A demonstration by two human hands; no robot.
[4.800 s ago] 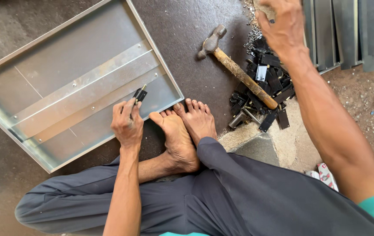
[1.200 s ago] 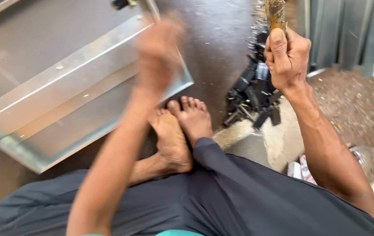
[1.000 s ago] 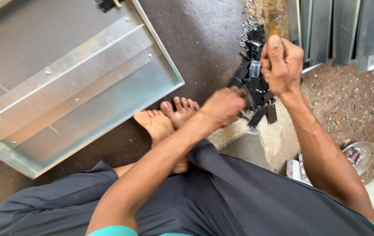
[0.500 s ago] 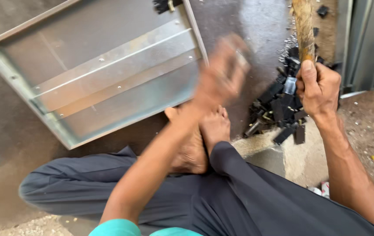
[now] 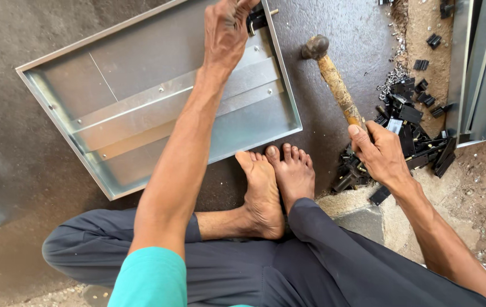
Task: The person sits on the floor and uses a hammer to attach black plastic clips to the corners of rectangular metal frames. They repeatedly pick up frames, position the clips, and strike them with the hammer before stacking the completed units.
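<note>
A shallow sheet-metal tray with a raised rim lies on the dark floor ahead of my crossed bare feet. My left hand reaches across it to the far right corner and pinches a small black fitting against the rim. My right hand grips the wooden handle of a hammer. The hammer's metal head rests near the floor just right of the tray's edge.
A heap of small black parts lies on the floor beside my right hand, with loose metal screws behind it. Upright grey metal panels stand at the far right. Sandy ground spreads around them.
My left hand has swung from in front of my feet out to the tray's far corner. The right hand has lowered the hammer, and its head now lies beside the tray.
</note>
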